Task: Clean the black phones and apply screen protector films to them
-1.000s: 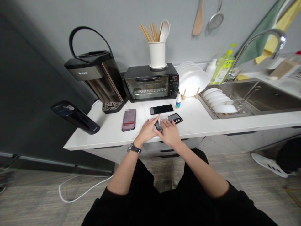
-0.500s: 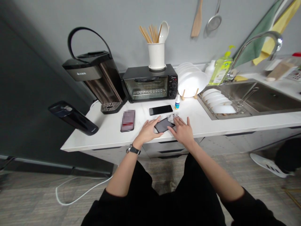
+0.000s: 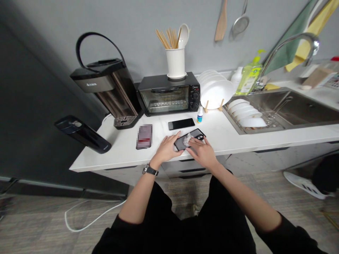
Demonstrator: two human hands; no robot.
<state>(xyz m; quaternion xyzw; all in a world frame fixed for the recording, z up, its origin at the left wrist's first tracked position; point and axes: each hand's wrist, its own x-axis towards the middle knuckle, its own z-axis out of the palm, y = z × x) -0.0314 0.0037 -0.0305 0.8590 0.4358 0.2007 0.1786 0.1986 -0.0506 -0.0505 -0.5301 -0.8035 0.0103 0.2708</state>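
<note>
A phone case with a grey back, black rim and round camera rings at its right end lies slanted near the counter's front edge. My left hand grips its left end, thumb on the near edge and fingers at the far edge. With bent fingers, my right hand presses a crumpled white tissue onto the middle of the grey back. Just behind lies a black phone, screen up, beside a small white spray bottle with a blue and yellow label.
A blurred-out purplish packet lies to the left, with a dark thermos and a water dispenser beyond. Behind stand a toaster oven and racked white plates. The sink is on the right. Another person's shoe shows below.
My right hand has slid the tissue leftward from the case's right end to its middle, uncovering the camera rings. The left hand keeps its place.
</note>
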